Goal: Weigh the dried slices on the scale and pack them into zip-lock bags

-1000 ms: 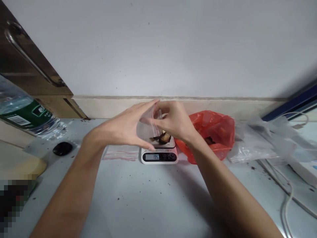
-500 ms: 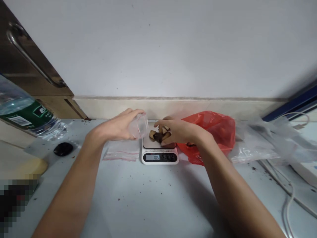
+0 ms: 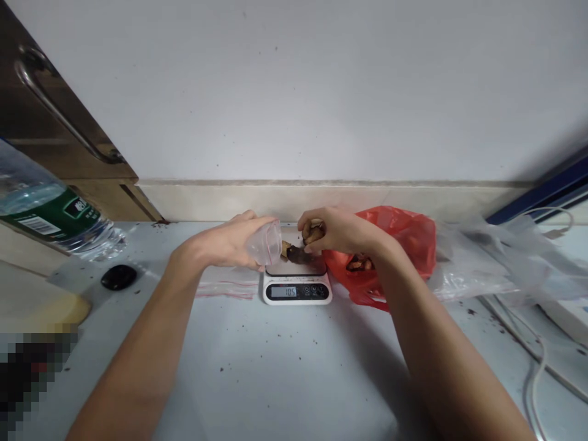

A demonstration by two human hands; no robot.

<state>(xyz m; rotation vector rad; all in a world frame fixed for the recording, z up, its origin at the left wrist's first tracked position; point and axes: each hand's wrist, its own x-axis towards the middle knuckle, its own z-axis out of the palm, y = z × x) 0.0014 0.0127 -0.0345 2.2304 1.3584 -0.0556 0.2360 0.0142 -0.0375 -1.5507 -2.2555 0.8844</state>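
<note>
My left hand (image 3: pixel 232 244) grips a small clear zip bag (image 3: pixel 267 242), its mouth held open and facing right, at the left edge of a white kitchen scale (image 3: pixel 271 300). Over the scale's right side, my right hand (image 3: pixel 328 231) is closed around some brown dried pieces (image 3: pixel 313 234), lifted off the plate. I cannot make out their exact kind. Other brown and dark dried pieces (image 3: pixel 298 254) lie on the plate, close to the bag's mouth. Lit digits show on the scale's display (image 3: pixel 285 292).
A red plastic bag (image 3: pixel 404 239) with similar dried pieces lies open right of the scale. Flat zip bags (image 3: pixel 227 289) lie to its left. Clear plastic bags (image 3: pixel 487 263) and white cables (image 3: pixel 535 367) are on the right. A water bottle (image 3: pixel 55 208) and black oval object (image 3: pixel 118 277) are left.
My right hand has closed on dried pieces and raised them from the plate. My left hand has brought the zip bag slightly right and nearer, over the plate's left edge.
</note>
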